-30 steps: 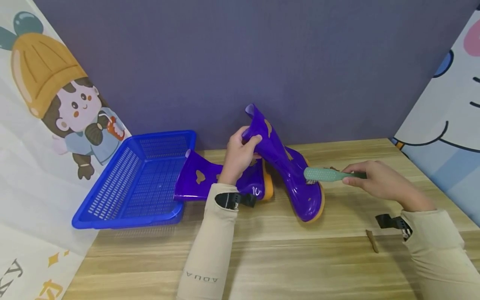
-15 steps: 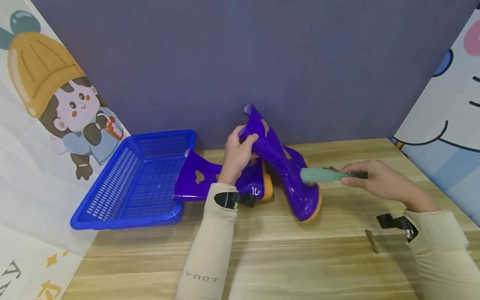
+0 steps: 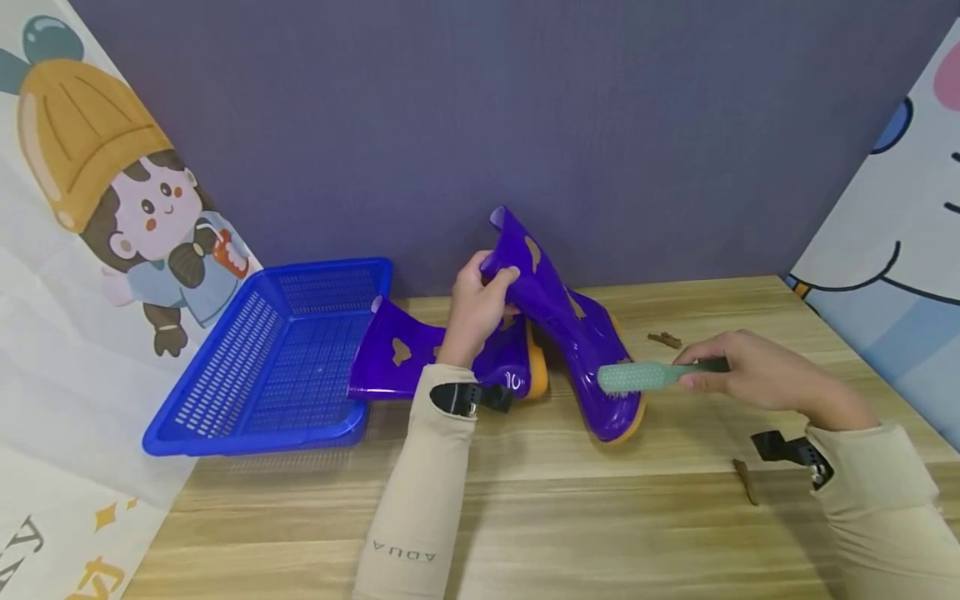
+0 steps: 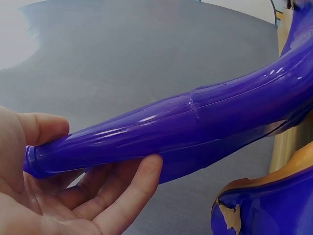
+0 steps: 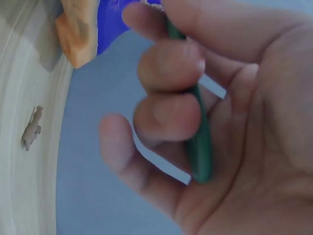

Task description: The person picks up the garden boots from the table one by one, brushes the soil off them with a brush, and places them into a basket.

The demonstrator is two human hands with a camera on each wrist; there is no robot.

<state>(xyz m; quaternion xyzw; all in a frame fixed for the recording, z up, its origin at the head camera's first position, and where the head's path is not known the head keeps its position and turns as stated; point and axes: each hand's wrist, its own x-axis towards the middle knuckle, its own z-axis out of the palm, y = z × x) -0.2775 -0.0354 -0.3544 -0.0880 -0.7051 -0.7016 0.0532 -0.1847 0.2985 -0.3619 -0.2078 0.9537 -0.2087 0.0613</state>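
Observation:
A shiny purple rain boot [image 3: 558, 321] with brown patches and an orange sole leans on the table, toe down toward the front. My left hand [image 3: 477, 310] grips it by the top of its shaft, thumb on one side and fingers on the other in the left wrist view. My right hand [image 3: 757, 375] holds a green brush [image 3: 637, 377] by its dark handle, fingers curled round it. The brush's bristles meet the boot near the toe. Behind my left wrist, a second purple boot [image 3: 390, 358] lies on its side, partly hidden by the hand.
A blue plastic basket [image 3: 330, 435] stands on the left, beside the second boot's shaft. Brown scraps lie on the wooden table [image 3: 600, 533]: one scrap [image 3: 664, 340] beyond the brush, another scrap [image 3: 745, 482] near the right wrist. A grey panel [image 3: 525, 125] rises behind.
The brush in my right hand has moved down the boot toward its toe, uncovering the far brown scrap. My left hand and the boot it holds have barely shifted.

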